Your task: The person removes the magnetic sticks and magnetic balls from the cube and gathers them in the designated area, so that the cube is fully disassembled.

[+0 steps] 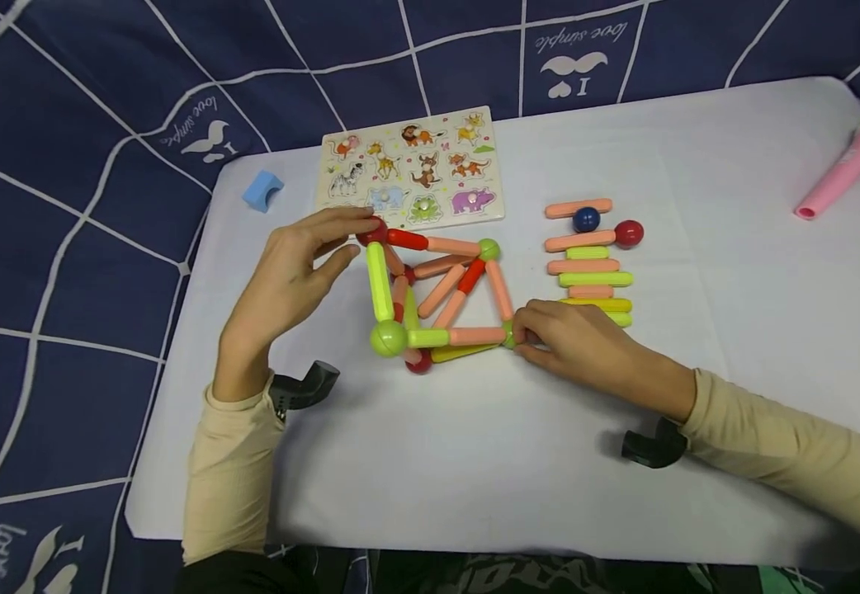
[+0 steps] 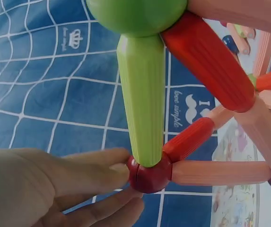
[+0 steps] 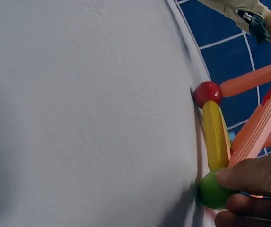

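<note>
A frame built from magnetic rods and balls stands on the white table. My left hand (image 1: pixel 289 268) pinches the red ball (image 2: pixel 150 176) at its upper-left corner, thumb and fingers on either side. From that ball a lime rod (image 1: pixel 379 282) runs to a large green ball (image 1: pixel 389 338) at the near-left corner. At the near-right corner, my right hand (image 1: pixel 578 342) holds another green ball (image 3: pixel 215 190), mostly covered by the fingers in the head view. A yellow rod (image 3: pixel 214 137) links it to a red ball (image 3: pixel 207 93) resting low on the table.
Right of the frame, several loose rods (image 1: pixel 584 266) lie in a column with a blue ball (image 1: pixel 586 219) and a red ball (image 1: pixel 629 233). An animal puzzle board (image 1: pixel 489 194) lies behind. A blue block (image 1: pixel 262 190) sits far left, a pink toy microphone (image 1: pixel 846 169) far right.
</note>
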Demonstrator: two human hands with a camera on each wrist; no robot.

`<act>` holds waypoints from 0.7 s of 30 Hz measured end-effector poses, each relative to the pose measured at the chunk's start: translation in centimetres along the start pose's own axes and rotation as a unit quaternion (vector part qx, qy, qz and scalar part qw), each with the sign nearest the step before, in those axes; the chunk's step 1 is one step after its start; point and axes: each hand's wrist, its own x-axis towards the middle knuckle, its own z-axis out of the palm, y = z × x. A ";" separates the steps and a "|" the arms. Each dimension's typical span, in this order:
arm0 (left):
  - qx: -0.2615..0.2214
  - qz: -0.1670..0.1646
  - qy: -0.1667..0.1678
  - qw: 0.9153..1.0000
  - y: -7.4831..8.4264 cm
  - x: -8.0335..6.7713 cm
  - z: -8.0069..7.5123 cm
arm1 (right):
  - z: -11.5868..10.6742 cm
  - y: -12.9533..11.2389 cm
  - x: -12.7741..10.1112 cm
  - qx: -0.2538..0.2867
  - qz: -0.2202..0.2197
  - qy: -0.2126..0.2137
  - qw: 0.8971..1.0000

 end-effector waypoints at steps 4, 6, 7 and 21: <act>0.019 -0.008 0.020 1.000 0.1 -0.1 0.0 | -0.3 0.1 0.5 -0.011 0.032 0.014 0.999; 0.029 -0.014 0.024 0.999 0.3 -0.4 0.0 | -0.4 0.1 0.6 -0.009 0.063 0.019 0.998; 0.035 -0.016 0.025 0.999 0.4 -0.7 0.0 | -0.4 0.1 0.7 -0.006 0.078 0.019 0.997; 0.088 0.005 0.005 0.996 3.6 -5.1 0.8 | -2.1 1.0 3.6 0.026 0.101 -0.067 0.992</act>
